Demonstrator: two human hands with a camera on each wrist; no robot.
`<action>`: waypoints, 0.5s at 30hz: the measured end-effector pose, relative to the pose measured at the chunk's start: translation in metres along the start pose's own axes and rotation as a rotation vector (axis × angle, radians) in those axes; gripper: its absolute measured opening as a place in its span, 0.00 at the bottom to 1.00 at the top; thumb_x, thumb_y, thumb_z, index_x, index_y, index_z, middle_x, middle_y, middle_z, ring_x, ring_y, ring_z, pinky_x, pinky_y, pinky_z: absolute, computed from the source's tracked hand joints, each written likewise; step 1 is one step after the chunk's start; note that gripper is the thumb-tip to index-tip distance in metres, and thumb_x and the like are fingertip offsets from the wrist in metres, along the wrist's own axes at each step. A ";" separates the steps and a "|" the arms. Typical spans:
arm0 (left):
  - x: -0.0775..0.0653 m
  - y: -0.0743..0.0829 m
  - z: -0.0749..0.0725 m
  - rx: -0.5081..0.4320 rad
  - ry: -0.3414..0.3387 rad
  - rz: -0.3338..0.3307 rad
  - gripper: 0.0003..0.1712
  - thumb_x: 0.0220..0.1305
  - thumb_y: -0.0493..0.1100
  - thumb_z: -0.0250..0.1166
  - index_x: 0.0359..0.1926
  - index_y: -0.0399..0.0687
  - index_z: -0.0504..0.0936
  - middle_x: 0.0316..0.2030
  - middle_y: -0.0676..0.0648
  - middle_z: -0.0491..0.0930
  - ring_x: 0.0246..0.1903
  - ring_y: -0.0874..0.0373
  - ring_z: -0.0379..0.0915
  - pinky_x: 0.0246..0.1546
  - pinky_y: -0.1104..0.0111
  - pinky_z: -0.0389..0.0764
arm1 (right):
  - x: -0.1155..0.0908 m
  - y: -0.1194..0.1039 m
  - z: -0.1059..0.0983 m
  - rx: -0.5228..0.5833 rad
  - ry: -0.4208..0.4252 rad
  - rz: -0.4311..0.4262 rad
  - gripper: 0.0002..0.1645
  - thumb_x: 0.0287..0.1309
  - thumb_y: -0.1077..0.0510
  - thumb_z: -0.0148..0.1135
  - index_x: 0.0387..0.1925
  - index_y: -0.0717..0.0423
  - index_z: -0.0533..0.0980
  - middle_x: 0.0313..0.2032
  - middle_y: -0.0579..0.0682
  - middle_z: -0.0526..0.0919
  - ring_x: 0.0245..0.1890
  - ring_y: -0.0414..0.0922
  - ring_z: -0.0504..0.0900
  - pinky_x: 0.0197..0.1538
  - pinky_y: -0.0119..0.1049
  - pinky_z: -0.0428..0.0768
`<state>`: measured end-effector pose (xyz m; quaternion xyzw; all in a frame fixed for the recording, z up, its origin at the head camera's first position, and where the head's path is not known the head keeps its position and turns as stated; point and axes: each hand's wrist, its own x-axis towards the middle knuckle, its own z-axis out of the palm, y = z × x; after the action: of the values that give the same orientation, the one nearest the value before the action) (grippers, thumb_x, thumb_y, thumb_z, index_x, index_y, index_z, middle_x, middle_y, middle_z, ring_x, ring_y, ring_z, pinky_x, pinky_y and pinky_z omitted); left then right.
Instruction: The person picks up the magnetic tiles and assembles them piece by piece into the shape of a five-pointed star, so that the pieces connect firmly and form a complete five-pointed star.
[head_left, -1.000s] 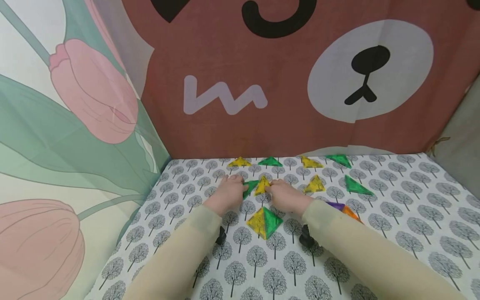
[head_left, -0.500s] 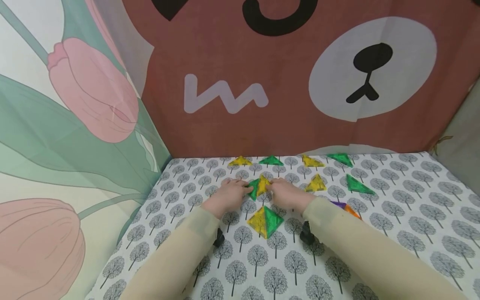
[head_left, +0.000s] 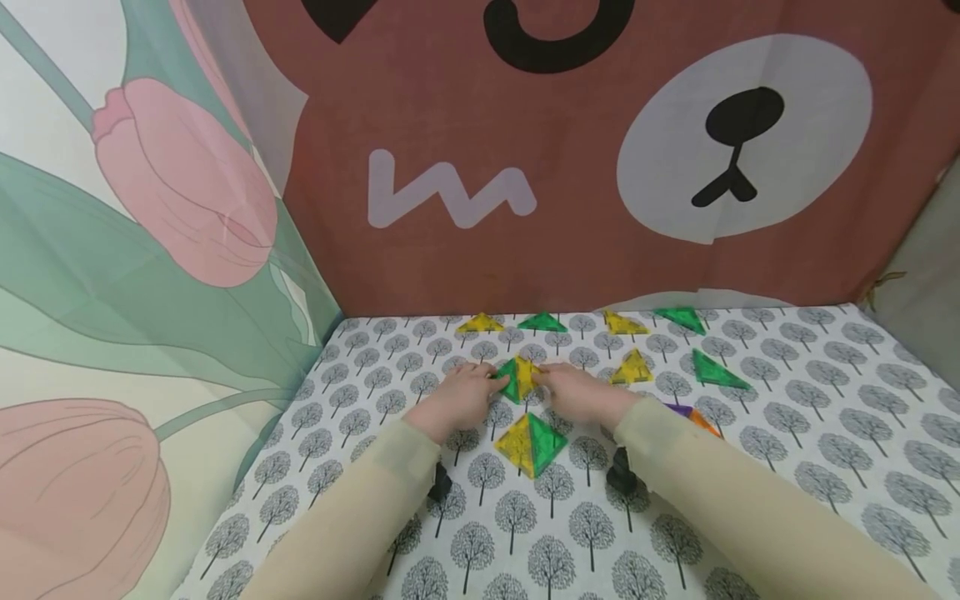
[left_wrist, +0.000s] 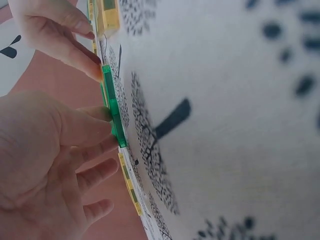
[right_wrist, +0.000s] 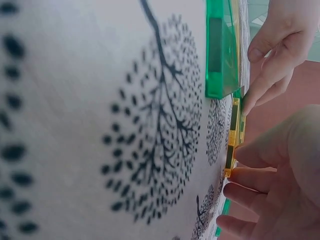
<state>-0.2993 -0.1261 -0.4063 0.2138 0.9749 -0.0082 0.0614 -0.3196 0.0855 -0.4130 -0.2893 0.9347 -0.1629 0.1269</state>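
Observation:
Two translucent triangular magnetic tiles lie edge to edge in the head view, a green tile point(head_left: 511, 381) on the left and a yellow tile point(head_left: 525, 377) on the right. My left hand point(head_left: 463, 397) pinches the green tile's outer side between thumb and index finger; its other fingers spread loosely in the left wrist view. From the right, thumb and index finger of my right hand point(head_left: 576, 390) pinch the yellow tile point(right_wrist: 234, 135). Just nearer lies a joined pair, a yellow triangle point(head_left: 514, 445) beside a green triangle point(head_left: 546, 445).
Along the back edge of the tree-print cloth point(head_left: 517, 542) lie several yellow and green triangles. Another yellow triangle point(head_left: 632, 367) and green triangle point(head_left: 717, 370) sit to the right. Purple point(head_left: 678, 409) and orange point(head_left: 705, 423) tiles show partly behind the right sleeve. A bear-print curtain point(head_left: 450, 267) hangs behind.
The green tile in my left hand has moved right and turned, closing the gap to the yellow tile. Both tiles have then shifted slightly nearer. The front pair stays put.

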 end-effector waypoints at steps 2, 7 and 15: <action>0.000 0.000 0.000 -0.001 -0.003 -0.009 0.30 0.74 0.43 0.54 0.74 0.59 0.62 0.71 0.46 0.61 0.70 0.45 0.54 0.72 0.50 0.50 | -0.002 -0.001 0.001 -0.009 0.001 0.004 0.32 0.69 0.65 0.53 0.72 0.61 0.61 0.72 0.62 0.58 0.71 0.60 0.56 0.72 0.55 0.54; 0.001 0.000 0.001 -0.015 -0.008 -0.022 0.31 0.74 0.42 0.54 0.74 0.60 0.61 0.72 0.47 0.60 0.71 0.45 0.54 0.72 0.49 0.50 | -0.006 -0.003 0.001 -0.031 -0.004 0.003 0.30 0.71 0.66 0.50 0.72 0.60 0.61 0.72 0.62 0.58 0.72 0.59 0.56 0.72 0.54 0.56; 0.001 0.002 0.000 -0.017 -0.026 -0.033 0.32 0.73 0.40 0.55 0.75 0.60 0.61 0.72 0.47 0.60 0.71 0.45 0.54 0.72 0.49 0.50 | -0.008 -0.003 0.001 -0.028 -0.003 -0.005 0.29 0.70 0.68 0.49 0.71 0.62 0.63 0.71 0.63 0.59 0.71 0.60 0.57 0.71 0.55 0.57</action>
<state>-0.2993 -0.1237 -0.4064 0.1972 0.9774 -0.0038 0.0759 -0.3113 0.0880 -0.4114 -0.2938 0.9359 -0.1496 0.1239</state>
